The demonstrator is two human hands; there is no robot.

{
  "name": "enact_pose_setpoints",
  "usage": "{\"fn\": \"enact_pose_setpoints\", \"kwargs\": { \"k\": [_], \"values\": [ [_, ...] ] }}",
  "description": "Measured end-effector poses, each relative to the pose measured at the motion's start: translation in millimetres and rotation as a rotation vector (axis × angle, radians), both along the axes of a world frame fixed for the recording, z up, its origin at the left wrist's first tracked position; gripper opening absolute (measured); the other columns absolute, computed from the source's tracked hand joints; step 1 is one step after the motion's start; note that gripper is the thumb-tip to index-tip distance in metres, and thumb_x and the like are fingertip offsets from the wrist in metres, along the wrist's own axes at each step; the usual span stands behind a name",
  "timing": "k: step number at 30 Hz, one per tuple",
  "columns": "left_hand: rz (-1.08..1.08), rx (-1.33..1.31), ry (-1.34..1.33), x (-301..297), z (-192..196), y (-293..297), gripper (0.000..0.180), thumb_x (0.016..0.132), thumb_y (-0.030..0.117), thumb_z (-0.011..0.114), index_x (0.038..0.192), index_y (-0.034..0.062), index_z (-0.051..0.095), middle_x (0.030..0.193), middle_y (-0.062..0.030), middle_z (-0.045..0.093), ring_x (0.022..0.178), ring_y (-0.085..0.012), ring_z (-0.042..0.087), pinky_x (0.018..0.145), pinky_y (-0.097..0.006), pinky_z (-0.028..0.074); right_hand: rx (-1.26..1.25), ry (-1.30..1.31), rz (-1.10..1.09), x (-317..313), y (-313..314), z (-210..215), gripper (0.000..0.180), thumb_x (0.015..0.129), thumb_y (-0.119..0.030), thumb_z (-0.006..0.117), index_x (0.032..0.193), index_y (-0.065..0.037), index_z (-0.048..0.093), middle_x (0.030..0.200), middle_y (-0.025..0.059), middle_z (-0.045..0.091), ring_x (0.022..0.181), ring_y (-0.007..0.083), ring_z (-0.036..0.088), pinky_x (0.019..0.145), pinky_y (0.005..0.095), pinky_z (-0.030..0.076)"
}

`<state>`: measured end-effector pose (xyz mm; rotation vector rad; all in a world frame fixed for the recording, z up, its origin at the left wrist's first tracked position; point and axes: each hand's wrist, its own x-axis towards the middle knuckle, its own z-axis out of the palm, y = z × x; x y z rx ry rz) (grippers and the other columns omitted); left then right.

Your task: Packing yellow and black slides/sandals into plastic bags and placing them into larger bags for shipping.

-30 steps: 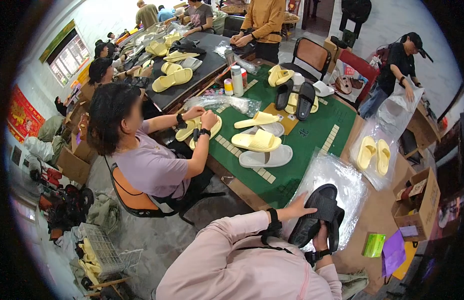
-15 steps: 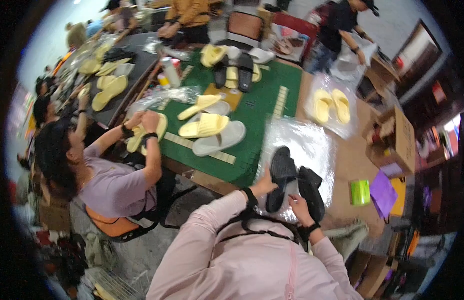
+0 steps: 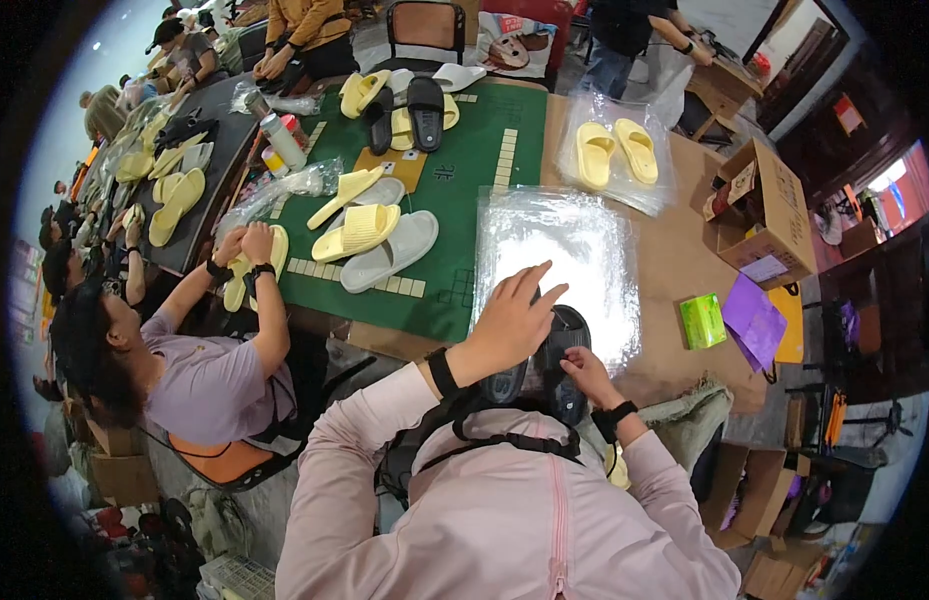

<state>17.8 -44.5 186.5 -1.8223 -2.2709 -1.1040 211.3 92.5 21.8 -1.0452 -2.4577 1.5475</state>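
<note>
Two black slide slippers lie side by side close to my body, at the near end of a stack of clear plastic bags [image 3: 559,230]. My left hand [image 3: 504,325] hovers over the left black slipper [image 3: 503,386], fingers spread, hiding most of it. At the inner edge of the right black slipper [image 3: 564,340], my right hand [image 3: 589,378] has its thumb and fingers drawn together. A tiny pale spot shows by those fingertips; I cannot make out what they pinch.
Yellow slippers [image 3: 356,232] and grey slippers [image 3: 389,252] lie on the green mat [image 3: 454,190]. Bagged yellow slippers [image 3: 636,150], an open carton [image 3: 774,225], a green packet [image 3: 701,321] and a purple sheet [image 3: 752,320] are at right. A co-worker [image 3: 209,380] sits at left handling yellow slippers.
The black slippers have come nearer my body, off most of the bag stack. My left hand has lifted from the slipper's side to above it. My view has shifted.
</note>
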Motion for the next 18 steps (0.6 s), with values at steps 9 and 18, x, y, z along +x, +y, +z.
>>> {"fn": "enact_pose_setpoints", "kwargs": {
  "k": [9, 18],
  "values": [
    [-0.117, -0.051, 0.144, 13.1, -11.4, -13.5, 0.032, 0.074, 0.013, 0.059, 0.105, 0.0069, 0.056, 0.128, -0.0155, 0.040, 0.115, -0.0335, 0.040, 0.093, -0.043, 0.035, 0.424, -0.110, 0.010, -20.4, -6.7, -13.5, 0.036, 0.072, -0.025, 0.066, 0.098, -0.002, 0.055, 0.092, 0.0157, 0.052, 0.089, 0.0329, 0.052, 0.077, 0.0392, 0.043],
    [-0.183, -0.183, 0.280, 9.6, -35.1, -27.1, 0.033, 0.072, 0.014, 0.060, 0.103, 0.0052, 0.057, 0.125, -0.0171, 0.042, 0.115, -0.0331, 0.040, 0.092, -0.044, 0.036, 0.672, -0.586, 0.199, -26.2, -24.3, 24.0, 0.080, 0.066, -0.020, 0.069, 0.135, -0.016, 0.029, 0.138, 0.0183, 0.026, 0.113, 0.0400, 0.041, 0.088, 0.0554, 0.038]
  ]
}}
